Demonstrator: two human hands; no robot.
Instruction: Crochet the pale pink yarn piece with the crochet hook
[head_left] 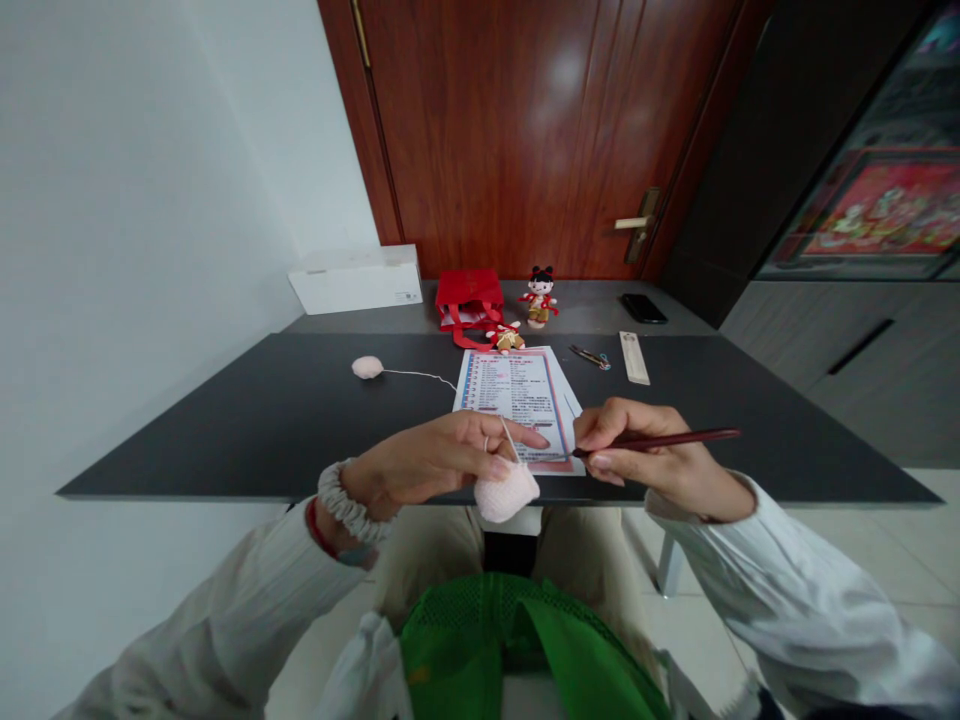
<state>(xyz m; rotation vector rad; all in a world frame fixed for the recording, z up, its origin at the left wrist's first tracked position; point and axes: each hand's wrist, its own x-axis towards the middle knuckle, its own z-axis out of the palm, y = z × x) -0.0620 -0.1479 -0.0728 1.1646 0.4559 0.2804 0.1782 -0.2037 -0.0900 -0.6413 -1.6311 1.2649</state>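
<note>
The left hand (427,465), fingers partly curled, pinches a pale pink crocheted piece (506,493) over the near edge of the dark table (225,440). The right hand (660,450) grips a dark red crochet hook (679,437). A red gift bag (469,298) sits beyond the far edge, its contents hidden.

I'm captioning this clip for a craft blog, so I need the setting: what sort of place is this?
Probably a room in a private home: there is a glossy wooden door with a lever handle, a dark table set against the wall, and a small doll standing at its far end.
</note>
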